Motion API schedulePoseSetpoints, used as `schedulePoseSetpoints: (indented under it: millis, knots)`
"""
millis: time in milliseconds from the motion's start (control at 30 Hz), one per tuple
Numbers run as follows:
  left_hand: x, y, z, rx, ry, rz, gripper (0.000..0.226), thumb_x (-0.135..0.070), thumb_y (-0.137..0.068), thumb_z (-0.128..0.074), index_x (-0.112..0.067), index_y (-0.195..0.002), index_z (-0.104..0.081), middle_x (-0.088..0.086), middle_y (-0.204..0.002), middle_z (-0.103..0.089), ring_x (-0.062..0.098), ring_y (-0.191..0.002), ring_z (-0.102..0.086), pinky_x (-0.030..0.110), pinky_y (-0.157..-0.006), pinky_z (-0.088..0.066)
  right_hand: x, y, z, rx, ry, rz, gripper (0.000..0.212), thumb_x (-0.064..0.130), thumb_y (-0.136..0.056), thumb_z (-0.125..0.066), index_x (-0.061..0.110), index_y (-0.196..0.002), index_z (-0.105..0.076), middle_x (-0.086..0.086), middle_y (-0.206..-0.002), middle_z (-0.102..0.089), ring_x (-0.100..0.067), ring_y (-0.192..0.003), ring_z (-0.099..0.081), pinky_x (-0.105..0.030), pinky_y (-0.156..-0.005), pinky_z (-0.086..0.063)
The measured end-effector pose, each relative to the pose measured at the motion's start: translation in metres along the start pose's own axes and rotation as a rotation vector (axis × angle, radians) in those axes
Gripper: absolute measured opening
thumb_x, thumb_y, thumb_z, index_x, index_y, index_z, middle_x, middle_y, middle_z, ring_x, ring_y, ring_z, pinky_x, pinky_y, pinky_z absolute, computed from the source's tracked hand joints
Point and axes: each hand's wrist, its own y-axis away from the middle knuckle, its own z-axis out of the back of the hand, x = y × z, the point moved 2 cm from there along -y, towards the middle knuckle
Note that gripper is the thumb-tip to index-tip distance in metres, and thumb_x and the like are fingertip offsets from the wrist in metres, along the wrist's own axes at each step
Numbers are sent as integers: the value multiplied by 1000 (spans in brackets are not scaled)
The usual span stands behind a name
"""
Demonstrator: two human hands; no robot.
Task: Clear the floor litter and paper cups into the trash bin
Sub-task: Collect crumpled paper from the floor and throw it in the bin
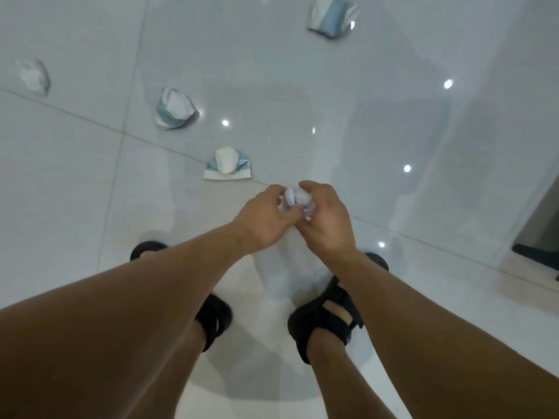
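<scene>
Both hands meet in front of the body and close on a small crumpled paper wad [298,200], held above the glossy tiled floor [393,86] and over the person's black sandals [326,319]. The left hand [266,217] curls its fingers against the wad's left side. The right hand [325,219] wraps over its top and right side, so the paper is pinched between the two and mostly hidden. Both forearms reach forward and converge with the wrists bent slightly inward. The rest of the litter lies ahead on the floor. The nearest crushed paper cup [227,164] sits ahead and to the left of the hands, on the left hand's side, flattened, with its rim band running roughly crosswise. A second crushed cup [174,108] lies farther ahead on the same side. A piece of white crumpled paper [33,77] is far out to the left. A third crushed cup [331,15] lies well ahead and to the right. The left hand is probably the better placed to reach the nearest cup once the right hand takes the wad alone. A dark object [538,237] shows at the right edge, but whether it is the trash bin cannot be told.
</scene>
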Motion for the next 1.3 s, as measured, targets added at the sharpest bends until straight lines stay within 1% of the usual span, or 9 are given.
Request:
schedulePoseSetpoints:
  millis: [133, 233, 333, 500, 600, 733, 867, 1067, 1300]
  knots:
    - [-17, 22, 41, -53, 273, -12, 41, -40, -90, -58, -25, -126, -45, -9, -108, -61, 8, -98, -60, 20, -79, -50, 68, 1, -4, 24, -246, 4, 63, 11, -86, -67, 22, -143, -43, 14, -119, -55, 3, -98, -57, -6, -84, -46]
    - [-14, 32, 79, -107, 365, -23, 40, -32, -88, -63, -27, -125, -49, -12, -103, -62, 2, -92, -62, 10, -70, -46, 100, -3, -14, 108, -366, 0, 82, 10, -85, -70, 32, -151, -26, 29, -114, -54, 20, -94, -54, -4, -83, -46]
    - [9, 36, 109, -199, 320, -9, 29, -26, -88, -64, -27, -114, -54, -8, -99, -64, 5, -86, -63, 14, -64, -46, 119, -9, -33, 235, -299, 61, 97, 19, -83, -70, 44, -152, -6, 21, -142, -46, 14, -108, -51, -2, -84, -41]
    - [73, 32, 127, -278, 193, 95, 23, -20, -86, -64, -11, -105, -57, 3, -92, -61, 22, -83, -61, 27, -72, -52, 113, -48, -65, 209, 400, 219, 95, 28, -81, -70, 36, -153, -9, 1, -161, -10, -24, -142, -25, -38, -105, -36]
    - [111, 23, 134, -299, 108, 75, 19, -20, -86, -64, -10, -101, -56, 2, -89, -57, 16, -80, -53, 10, -65, -37, 105, -82, -87, 234, 753, 217, 89, 33, -86, -66, 38, -151, -6, -2, -161, 2, -31, -143, -12, -49, -103, -38]
    - [147, 10, 149, -363, 101, 67, 18, -18, -88, -64, -10, -101, -54, -2, -84, -53, 9, -72, -47, 1, -59, -34, 96, -101, -115, 173, 915, 309, 64, 23, -88, -61, 29, -144, -31, -11, -151, -18, -35, -130, -25, -46, -86, -47]
    - [155, 13, 162, -397, 114, 62, 21, -21, -88, -63, -19, -106, -53, -9, -85, -50, 9, -78, -49, 14, -57, -32, 103, -95, -123, 170, 822, 329, 35, 15, -91, -52, 16, -126, -53, -13, -128, -41, -33, -109, -40, -40, -75, -48]
    - [117, 71, 188, -380, 182, -47, 13, -11, -89, -59, -10, -81, -50, -2, -73, -48, 17, -75, -51, 23, -63, -38, 171, -51, -93, 113, 594, 268, 32, 20, -85, -65, 16, -116, -58, -9, -119, -47, -28, -102, -46, -30, -76, -39]
    - [61, 199, 266, -427, 190, -48, 12, -14, -89, -58, -4, -94, -53, -1, -76, -46, 15, -71, -47, 29, -68, -38, 302, 20, -19, 185, 667, 210, 44, 46, -78, -68, 25, -113, -56, 1, -102, -53, -20, -98, -51, -27, -75, -36]
